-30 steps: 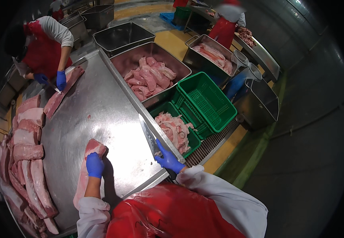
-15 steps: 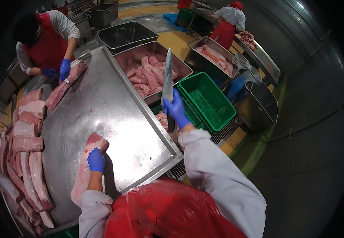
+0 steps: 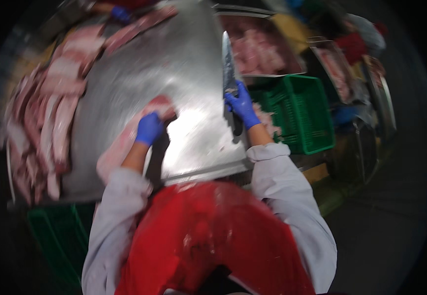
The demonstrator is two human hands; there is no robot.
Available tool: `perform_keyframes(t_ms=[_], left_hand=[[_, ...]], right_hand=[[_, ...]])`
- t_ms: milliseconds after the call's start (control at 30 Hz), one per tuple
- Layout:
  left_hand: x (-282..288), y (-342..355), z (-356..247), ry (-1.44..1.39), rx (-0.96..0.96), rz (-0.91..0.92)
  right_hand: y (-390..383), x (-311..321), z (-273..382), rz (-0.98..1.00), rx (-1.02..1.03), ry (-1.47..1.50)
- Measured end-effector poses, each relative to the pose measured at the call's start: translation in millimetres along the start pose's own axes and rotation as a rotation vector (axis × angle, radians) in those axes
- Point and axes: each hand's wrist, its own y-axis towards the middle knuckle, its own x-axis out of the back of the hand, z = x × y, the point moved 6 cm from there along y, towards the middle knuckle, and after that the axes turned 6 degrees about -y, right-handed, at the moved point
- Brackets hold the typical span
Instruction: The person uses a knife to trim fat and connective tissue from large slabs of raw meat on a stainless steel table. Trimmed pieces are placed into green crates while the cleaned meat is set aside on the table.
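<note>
My left hand (image 3: 149, 128), in a blue glove, is closed on a long pale-pink slab of meat (image 3: 117, 155) lying on the steel table (image 3: 115, 78). My right hand (image 3: 242, 103), also gloved, grips a large knife (image 3: 228, 59) at the table's right side, its blade pointing away from me. The blade is a little dark and smeared near the handle. Long cuts of meat (image 3: 63, 83) are heaped along the table's left side, and another long piece (image 3: 139, 27) lies at the far end. The picture is blurred by motion.
Beyond the right edge are a steel bin of meat pieces (image 3: 257, 51), green baskets (image 3: 307, 113) with pale trimmings (image 3: 267, 123), and another bin (image 3: 334, 69). A co-worker's gloved hand (image 3: 121, 14) shows at the far end, another worker (image 3: 368, 39) at upper right, a green crate (image 3: 56, 236) lower left.
My right hand has picked up the knife from the table's edge and raised it. The view has swung down and turned, shifting the scene. My left hand stays on the slab.
</note>
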Motion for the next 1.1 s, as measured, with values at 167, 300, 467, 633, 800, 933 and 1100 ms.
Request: perform_keyframes(t_ms=[167, 300, 467, 633, 800, 933, 1100], left_hand=[[33, -2, 0, -0.214, 0.125, -0.088], [35, -5, 8, -0.241, 0.211, -0.061], [31, -4, 9, -0.259, 0.21, -0.069], [37, -2, 6, -0.29, 0.239, -0.061], [50, 2, -5, -0.336, 0.211, -0.089], [53, -3, 18, -0.401, 0.316, -0.117], [57, -8, 29, -0.608, 0.26, -0.187]], right_hand=[[-76, -121, 28, 0.319, 0.017, -0.138], [-77, -182, 28, 0.426, 0.072, -0.214], [-81, -195, 4, 0.566, 0.102, -0.405], [-143, -138, -2, 0.755, -0.053, -0.317], [-72, -205, 20, 0.756, -0.094, -0.278], [-108, -179, 17, 0.909, -0.135, -0.192], [-112, -182, 17, 0.91, -0.161, -0.178]])
